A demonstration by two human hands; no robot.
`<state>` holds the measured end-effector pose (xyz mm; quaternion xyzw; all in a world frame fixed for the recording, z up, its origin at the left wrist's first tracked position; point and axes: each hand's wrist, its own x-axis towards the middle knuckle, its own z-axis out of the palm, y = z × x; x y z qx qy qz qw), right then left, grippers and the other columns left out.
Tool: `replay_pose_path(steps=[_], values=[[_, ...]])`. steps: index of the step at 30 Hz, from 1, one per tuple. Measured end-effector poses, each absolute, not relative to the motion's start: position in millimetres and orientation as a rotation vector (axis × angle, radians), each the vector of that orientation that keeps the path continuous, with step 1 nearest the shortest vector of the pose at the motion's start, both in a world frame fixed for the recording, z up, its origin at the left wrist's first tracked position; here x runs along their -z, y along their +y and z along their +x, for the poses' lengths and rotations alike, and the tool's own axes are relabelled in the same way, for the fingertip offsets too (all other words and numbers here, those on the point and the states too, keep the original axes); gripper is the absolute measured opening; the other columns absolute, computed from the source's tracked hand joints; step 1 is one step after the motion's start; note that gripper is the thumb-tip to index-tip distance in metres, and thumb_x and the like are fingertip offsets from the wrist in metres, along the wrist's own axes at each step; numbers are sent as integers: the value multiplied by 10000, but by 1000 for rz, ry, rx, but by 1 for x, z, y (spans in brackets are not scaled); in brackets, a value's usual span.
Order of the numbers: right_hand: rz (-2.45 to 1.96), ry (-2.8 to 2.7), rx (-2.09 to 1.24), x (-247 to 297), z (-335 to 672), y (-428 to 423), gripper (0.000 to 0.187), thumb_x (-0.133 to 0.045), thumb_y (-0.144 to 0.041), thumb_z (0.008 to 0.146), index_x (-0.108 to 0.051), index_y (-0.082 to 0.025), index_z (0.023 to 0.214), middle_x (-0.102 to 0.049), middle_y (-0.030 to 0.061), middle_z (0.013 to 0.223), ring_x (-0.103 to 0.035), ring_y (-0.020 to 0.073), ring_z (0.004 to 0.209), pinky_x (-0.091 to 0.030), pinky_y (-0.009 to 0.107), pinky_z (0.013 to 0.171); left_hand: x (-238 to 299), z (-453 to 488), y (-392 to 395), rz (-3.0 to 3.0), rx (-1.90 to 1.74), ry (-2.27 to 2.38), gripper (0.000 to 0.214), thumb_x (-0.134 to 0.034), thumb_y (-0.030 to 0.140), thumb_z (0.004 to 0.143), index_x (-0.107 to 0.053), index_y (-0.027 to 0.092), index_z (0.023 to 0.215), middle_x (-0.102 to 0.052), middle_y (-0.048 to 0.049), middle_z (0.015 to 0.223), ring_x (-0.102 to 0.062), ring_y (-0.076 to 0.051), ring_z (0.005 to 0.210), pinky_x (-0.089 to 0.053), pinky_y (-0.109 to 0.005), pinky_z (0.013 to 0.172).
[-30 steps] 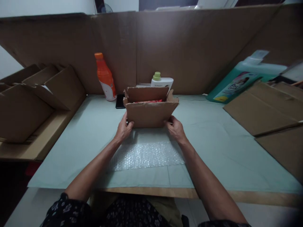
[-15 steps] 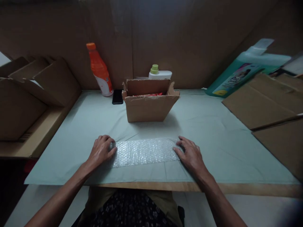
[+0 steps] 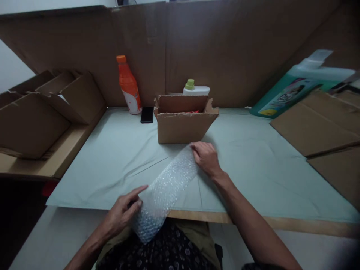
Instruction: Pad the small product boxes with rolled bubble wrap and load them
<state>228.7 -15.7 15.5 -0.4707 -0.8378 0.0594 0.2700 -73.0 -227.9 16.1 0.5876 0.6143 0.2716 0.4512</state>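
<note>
A strip of clear bubble wrap (image 3: pixel 171 180) slants across the table, its near end drooping over the front edge towards my lap. My right hand (image 3: pixel 206 157) is closed on the far end of the strip, just in front of the cardboard box (image 3: pixel 184 128). Along the wrap's left side is my left hand (image 3: pixel 123 210), index finger stretched out and thumb apart, its fingertips at the sheet's edge. The box stands upright with its top flaps up, and something red shows inside it.
Behind the box are an orange bottle (image 3: pixel 129 88), a black phone (image 3: pixel 147 115) and a white bottle with a green cap (image 3: pixel 197 90). A large green liquid jug (image 3: pixel 292 90) leans at the right beside cardboard flaps (image 3: pixel 317 123). Open cardboard boxes (image 3: pixel 36 120) stand at the left.
My right hand has lifted its end of the bubble wrap away towards the box. The strip has swung from lying crosswise to slanting, and my left hand has come nearer the table's front edge.
</note>
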Motion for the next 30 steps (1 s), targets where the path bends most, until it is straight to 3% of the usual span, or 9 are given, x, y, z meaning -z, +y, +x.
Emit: replay_pose_path(steps=[4,8,11,16,19,23,26,28,30], values=[[-1100,-2375,-207,-18,189,1,372,-510,-93,868,-713,-245,1141,-742,61,1205,-635,271,1150,-444,449,974,-6,-56,-246,1052,-751,1359,387,-656,472,836,-787,219,1097,-775,-79,995,-684,-240,919,-524,-357,844],[-1077,-2370,-241,-15,198,-14,492,-487,-64,856,-671,-260,1268,-619,62,1440,-548,281,1328,-432,517,1052,3,-39,-256,721,-895,1078,504,-731,312,735,-729,204,1228,-768,-110,1141,-697,-277,1087,-511,-395,969],[-1069,-2472,-434,-14,236,-54,551,-517,-94,847,-611,-270,1360,-617,65,1442,-581,279,1299,-456,529,1064,1,-30,-256,762,-883,1119,443,-717,326,776,-734,199,1199,-775,-103,1107,-717,-247,1018,-532,-368,926],[-1036,-2579,-672,-13,270,-151,799,-669,-159,799,-419,-331,1538,-538,64,1525,-522,300,1370,-455,533,1113,-1,-20,-245,1192,-927,1381,229,-656,336,834,-787,206,969,-762,-68,917,-696,-213,857,-547,-329,807],[-1026,-2408,-753,-3,247,-195,707,-718,-252,843,-468,-311,1501,-629,97,1416,-587,308,1293,-502,536,1070,0,-14,-240,1471,-1022,1457,207,-604,304,880,-792,224,916,-689,-65,881,-662,-200,850,-530,-322,791],[-1155,-1961,-900,18,214,-217,375,-589,-266,959,-607,-315,1331,-756,58,1089,-714,239,1025,-586,471,958,-3,-8,-238,1578,-1057,1507,204,-575,273,903,-758,203,848,-654,-99,1082,-651,-187,901,-508,-307,798],[-1170,-1806,-1013,25,214,-221,378,-539,-231,966,-609,-308,1329,-749,52,1128,-717,223,1062,-571,461,1016,-4,-11,-239,1526,-955,1535,231,-548,304,909,-673,180,758,-660,-57,875,-608,-163,759,-458,-274,683],[-1117,-1870,-1073,26,224,-224,456,-537,-203,948,-573,-301,1392,-707,71,1270,-668,238,1199,-528,477,1087,-3,-14,-238,1425,-875,1585,295,-527,358,909,-576,184,677,-547,7,650,-511,-136,618,-387,-255,592],[-1078,-1972,-1084,25,232,-228,577,-585,-204,914,-502,-303,1476,-637,89,1397,-608,264,1296,-497,502,1123,-2,-16,-236,1327,-832,1617,343,-511,416,902,-500,196,640,-448,41,572,-435,-119,553,-327,-248,542]])
